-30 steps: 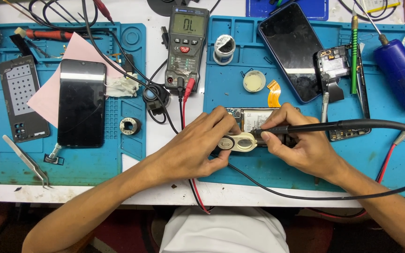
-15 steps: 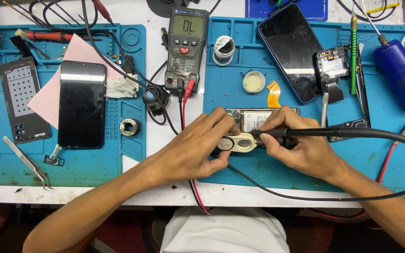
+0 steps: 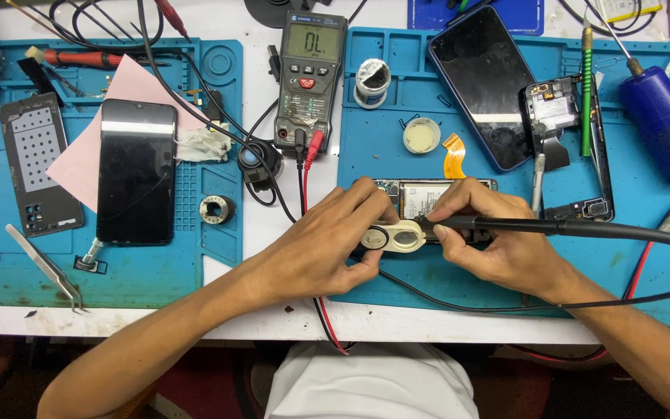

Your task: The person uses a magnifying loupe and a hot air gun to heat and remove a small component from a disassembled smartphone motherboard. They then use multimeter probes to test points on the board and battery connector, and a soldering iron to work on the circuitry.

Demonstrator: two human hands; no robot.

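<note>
Left hand [image 3: 327, 248] pinching cream part [image 3: 394, 235], right hand [image 3: 498, 244] gripping probe [image 3: 505, 225]

My left forearm comes in from bottom left, angled up and right, bare, wrist straight, and my left hand [image 3: 327, 240] lies palm down with fingers curled inward and fingertips pinched together at the right side. My right forearm comes in from bottom right, angled up and left, and my right hand [image 3: 498, 237] is palm down, thumb and forefinger closed in a pen-style pinch pointing left. Both hands' fingertips nearly meet at centre, knuckles up.
</note>
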